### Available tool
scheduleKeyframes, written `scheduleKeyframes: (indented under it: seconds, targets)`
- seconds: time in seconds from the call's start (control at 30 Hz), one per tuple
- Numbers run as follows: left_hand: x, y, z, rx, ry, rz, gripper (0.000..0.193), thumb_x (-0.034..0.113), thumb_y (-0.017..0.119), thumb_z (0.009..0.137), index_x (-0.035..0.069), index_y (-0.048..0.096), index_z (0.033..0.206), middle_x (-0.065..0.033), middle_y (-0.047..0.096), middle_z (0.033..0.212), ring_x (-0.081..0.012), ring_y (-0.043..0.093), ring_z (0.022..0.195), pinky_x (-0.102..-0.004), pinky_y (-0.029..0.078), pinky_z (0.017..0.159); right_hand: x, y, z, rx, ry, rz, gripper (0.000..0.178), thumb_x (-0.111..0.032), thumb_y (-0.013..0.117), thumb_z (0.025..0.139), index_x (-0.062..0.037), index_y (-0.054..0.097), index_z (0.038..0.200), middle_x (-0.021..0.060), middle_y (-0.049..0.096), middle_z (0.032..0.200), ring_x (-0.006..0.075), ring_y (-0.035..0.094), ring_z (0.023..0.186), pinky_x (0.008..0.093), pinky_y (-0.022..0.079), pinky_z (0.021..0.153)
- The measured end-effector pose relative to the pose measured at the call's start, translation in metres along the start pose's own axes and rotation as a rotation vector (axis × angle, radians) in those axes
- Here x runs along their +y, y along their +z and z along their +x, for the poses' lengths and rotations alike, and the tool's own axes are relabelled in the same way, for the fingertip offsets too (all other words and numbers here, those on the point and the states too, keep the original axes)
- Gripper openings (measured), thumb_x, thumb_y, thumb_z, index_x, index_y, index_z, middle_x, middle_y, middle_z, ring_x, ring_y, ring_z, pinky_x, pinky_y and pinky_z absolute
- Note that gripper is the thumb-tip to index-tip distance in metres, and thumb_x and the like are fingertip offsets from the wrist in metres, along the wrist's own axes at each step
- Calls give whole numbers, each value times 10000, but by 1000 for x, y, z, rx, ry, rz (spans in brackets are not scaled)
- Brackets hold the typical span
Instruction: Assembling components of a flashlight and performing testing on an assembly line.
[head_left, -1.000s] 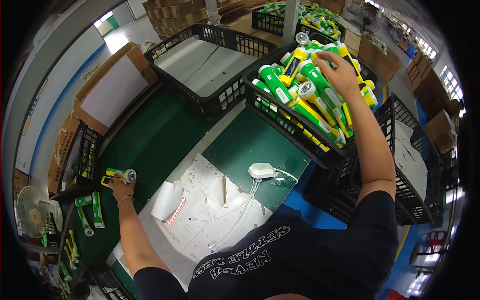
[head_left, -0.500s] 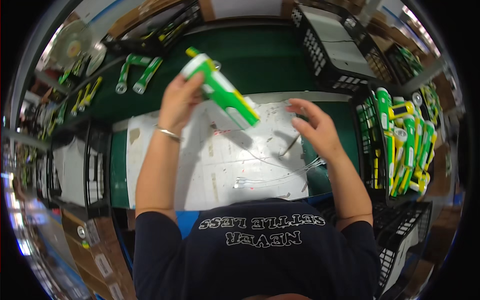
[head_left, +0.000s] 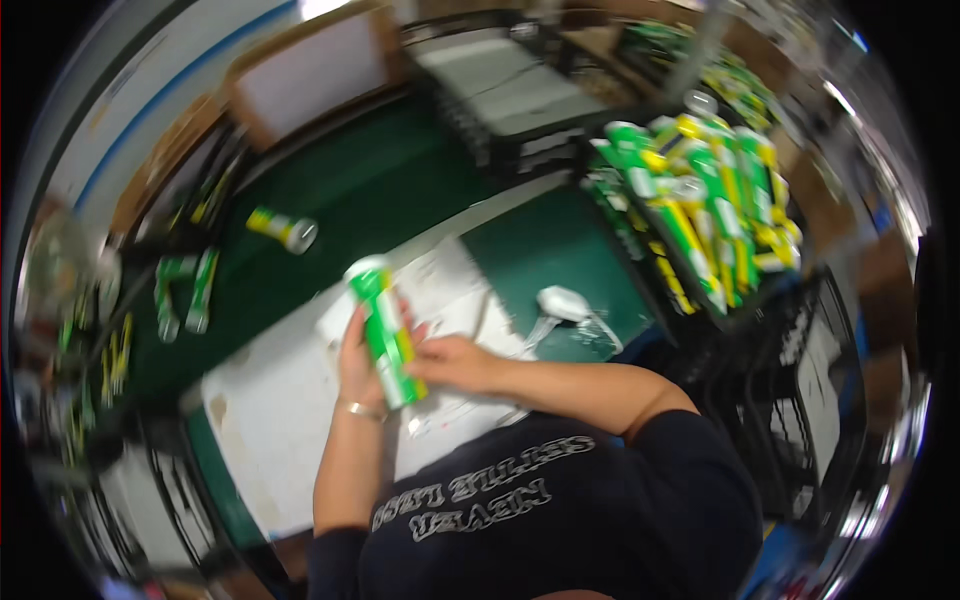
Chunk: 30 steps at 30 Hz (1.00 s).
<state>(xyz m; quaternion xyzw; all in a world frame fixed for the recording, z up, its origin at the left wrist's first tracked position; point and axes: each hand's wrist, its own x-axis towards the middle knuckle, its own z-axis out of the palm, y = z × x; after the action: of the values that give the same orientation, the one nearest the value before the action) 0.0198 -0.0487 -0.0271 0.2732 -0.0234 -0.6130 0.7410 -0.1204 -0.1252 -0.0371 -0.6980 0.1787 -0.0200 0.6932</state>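
A green, white and yellow flashlight [head_left: 380, 330] is held upright over the white work surface, its wider white head pointing away from me. My left hand [head_left: 358, 365] is closed around its left side, with some fingertips showing at the far right side. From the right, my right hand [head_left: 450, 362] reaches across and grips the lower end with thumb and fingers; some of those fingers are hidden. Another flashlight [head_left: 283, 230], yellow with a silvery head, lies on the green tabletop beyond my left hand.
A black crate [head_left: 660, 275] heaped with green and yellow flashlights stands at right. White cables [head_left: 565, 303] lie on the green mat near my right forearm. Two green flashlights [head_left: 200, 290] lie at far left. A crate [head_left: 500, 85] holding grey sheets stands at the back.
The flashlight has come nearer to me and turned more upright. My right hand has moved in from apart and taken its lower end. The whole view has swung to the right.
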Motion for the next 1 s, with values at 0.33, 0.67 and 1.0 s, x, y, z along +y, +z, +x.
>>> scheduleKeyframes:
  seconds: [0.33,0.67,1.0]
  targets:
    - [4,4,-6,132,-23,181,397,448,486,886,67,576,955,-29,592,710,-136,556,548,-253,476,491,12,-2,-10,107,-231,126,228,-233,573,873,-25,616,954,60,647,799,105,596,743,257,480,679]
    - [-4,4,-8,165,58,224,444,424,452,919,-2,517,1025,-99,558,765,-182,563,609,-279,480,521,-5,-21,-31,201,-206,-274,274,-245,417,934,-20,547,846,103,563,775,195,555,735,298,439,683]
    - [-7,9,-15,138,269,661,355,326,440,947,34,455,1148,-104,575,996,-167,585,764,-303,511,687,-39,-2,-17,363,-610,-1126,141,-212,551,823,-95,517,752,52,522,614,257,571,546,361,436,444]
